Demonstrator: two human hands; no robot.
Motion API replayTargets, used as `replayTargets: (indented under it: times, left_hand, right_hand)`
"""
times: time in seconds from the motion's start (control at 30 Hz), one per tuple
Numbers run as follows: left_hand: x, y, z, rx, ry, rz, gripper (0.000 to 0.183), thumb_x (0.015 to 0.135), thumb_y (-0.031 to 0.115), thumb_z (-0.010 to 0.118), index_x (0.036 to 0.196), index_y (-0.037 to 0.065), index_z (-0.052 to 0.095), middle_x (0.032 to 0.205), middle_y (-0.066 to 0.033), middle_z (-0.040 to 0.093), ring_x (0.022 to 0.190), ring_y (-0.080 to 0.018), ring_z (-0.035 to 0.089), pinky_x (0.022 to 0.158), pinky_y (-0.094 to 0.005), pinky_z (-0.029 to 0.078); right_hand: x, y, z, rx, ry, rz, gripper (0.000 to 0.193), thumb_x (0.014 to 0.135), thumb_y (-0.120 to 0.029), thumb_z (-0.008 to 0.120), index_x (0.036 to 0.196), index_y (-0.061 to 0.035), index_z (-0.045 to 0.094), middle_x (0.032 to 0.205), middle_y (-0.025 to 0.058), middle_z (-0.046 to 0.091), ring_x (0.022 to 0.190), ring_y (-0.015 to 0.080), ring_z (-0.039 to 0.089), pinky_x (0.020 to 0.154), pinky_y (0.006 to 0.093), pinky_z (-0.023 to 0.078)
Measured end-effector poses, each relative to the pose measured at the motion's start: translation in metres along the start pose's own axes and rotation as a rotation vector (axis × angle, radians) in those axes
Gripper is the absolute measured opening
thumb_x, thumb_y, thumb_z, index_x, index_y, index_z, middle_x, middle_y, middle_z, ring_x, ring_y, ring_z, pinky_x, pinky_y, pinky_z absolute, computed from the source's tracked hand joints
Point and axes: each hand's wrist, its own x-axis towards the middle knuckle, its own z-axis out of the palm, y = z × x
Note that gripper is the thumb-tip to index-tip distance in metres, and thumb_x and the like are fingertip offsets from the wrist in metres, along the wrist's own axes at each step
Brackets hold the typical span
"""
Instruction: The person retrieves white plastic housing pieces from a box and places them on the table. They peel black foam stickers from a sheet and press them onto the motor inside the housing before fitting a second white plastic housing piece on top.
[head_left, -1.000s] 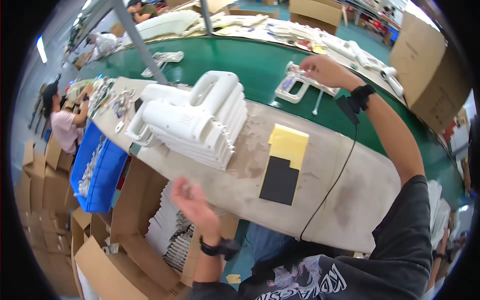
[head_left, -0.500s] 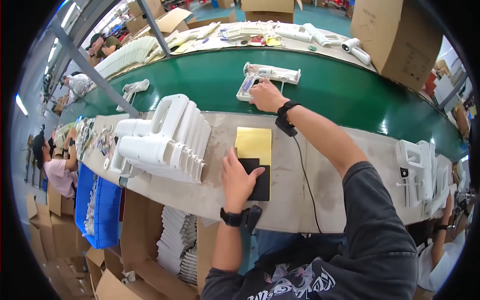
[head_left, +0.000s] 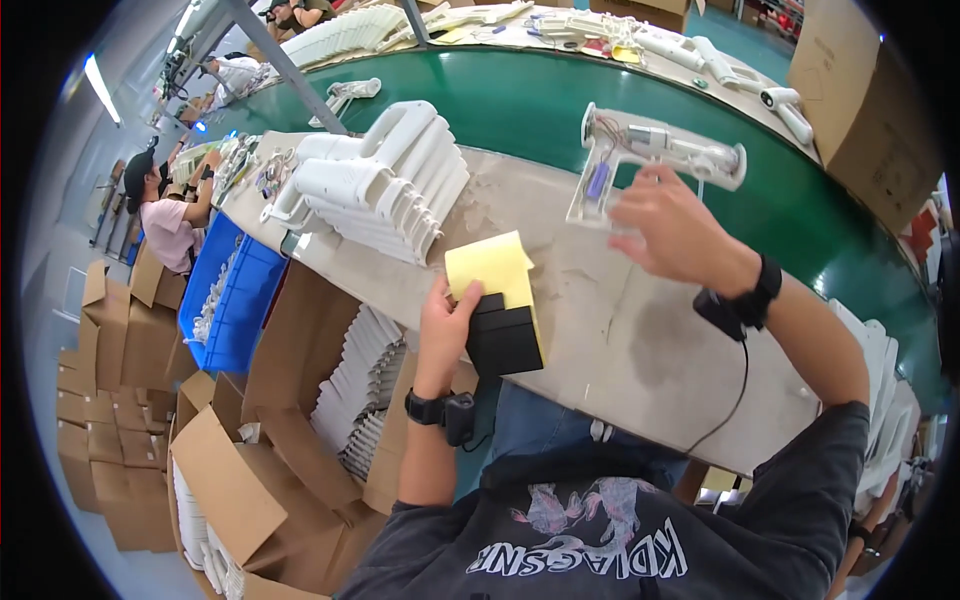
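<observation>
Lifted off the green belt, white plastic gun-shaped shell (head_left: 655, 150) sits clamped in right hand (head_left: 675, 235) fingers, upper right; left hand (head_left: 447, 322) fingers grip black foam pads (head_left: 503, 335) on yellow sheet (head_left: 492, 267), beside stacked white shells (head_left: 375, 180) on grey bench (head_left: 620, 340).

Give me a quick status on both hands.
Left hand on black pads atop yellow sheet. Right hand holding open white gun housing. Nothing between them.

green conveyor belt (head_left: 500, 105) | grey workbench (head_left: 640, 350) | cardboard boxes (head_left: 110, 330)
</observation>
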Motion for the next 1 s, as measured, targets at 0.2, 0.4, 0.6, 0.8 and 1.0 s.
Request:
replayTargets:
  times: [0.2, 0.4, 0.6, 0.8, 1.0]
  left_hand:
    - [-0.039, -0.001, 0.010, -0.227, -0.014, -0.091, 0.027, 0.102, 0.013, 0.057, 0.125, 0.000, 0.050, 0.108, -0.0116, 0.070, 0.098, -0.0142, 0.067, 0.085, -0.0274, 0.054]
    - [-0.079, 0.017, 0.017, -0.265, 0.127, 0.053, 0.052, 0.103, 0.010, 0.052, 0.149, 0.003, 0.030, 0.104, -0.0121, 0.070, 0.095, -0.0133, 0.067, 0.084, -0.0273, 0.053]
    - [-0.100, 0.012, 0.025, -0.021, 0.180, 0.196, 0.054, 0.103, 0.010, 0.051, 0.151, 0.004, 0.028, 0.081, -0.0068, 0.067, 0.069, -0.0076, 0.060, 0.062, -0.0236, 0.047]
    - [-0.107, 0.011, 0.057, 0.320, 0.245, 0.314, 0.041, 0.103, 0.011, 0.046, 0.143, 0.004, 0.037, 0.066, -0.0089, 0.054, 0.058, -0.0156, 0.052, 0.057, -0.0340, 0.042]
    - [-0.106, 0.022, 0.068, 0.205, 0.174, 0.235, 0.036, 0.104, 0.011, 0.047, 0.138, 0.002, 0.036, 0.070, -0.0043, 0.060, 0.064, -0.0097, 0.055, 0.056, -0.0285, 0.041]
  right_hand:
    - [-0.074, -0.060, 0.027, 0.186, -0.052, -0.012, 0.021, 0.078, -0.020, 0.077, 0.088, -0.0058, 0.066, 0.080, 0.0070, 0.062, 0.086, 0.0253, 0.059, 0.096, 0.0399, 0.042]
    - [-0.102, -0.082, 0.057, 0.144, -0.117, -0.033, 0.022, 0.078, -0.022, 0.077, 0.089, -0.0061, 0.065, 0.080, 0.0073, 0.061, 0.084, 0.0264, 0.058, 0.095, 0.0395, 0.042]
    - [-0.104, -0.091, 0.049, 0.048, -0.130, -0.060, 0.028, 0.079, -0.019, 0.078, 0.101, -0.0049, 0.066, 0.090, 0.0100, 0.063, 0.088, 0.0290, 0.059, 0.095, 0.0415, 0.043]
    - [-0.057, -0.147, 0.035, 0.478, 0.200, -0.031, 0.037, 0.080, -0.009, 0.078, 0.115, -0.0025, 0.067, 0.097, 0.0096, 0.065, 0.089, 0.0292, 0.061, 0.078, 0.0379, 0.052]
    - [-0.050, -0.136, 0.046, 0.653, 0.150, 0.001, 0.037, 0.081, -0.008, 0.078, 0.116, -0.0020, 0.068, 0.098, 0.0091, 0.063, 0.087, 0.0273, 0.061, 0.075, 0.0371, 0.051]
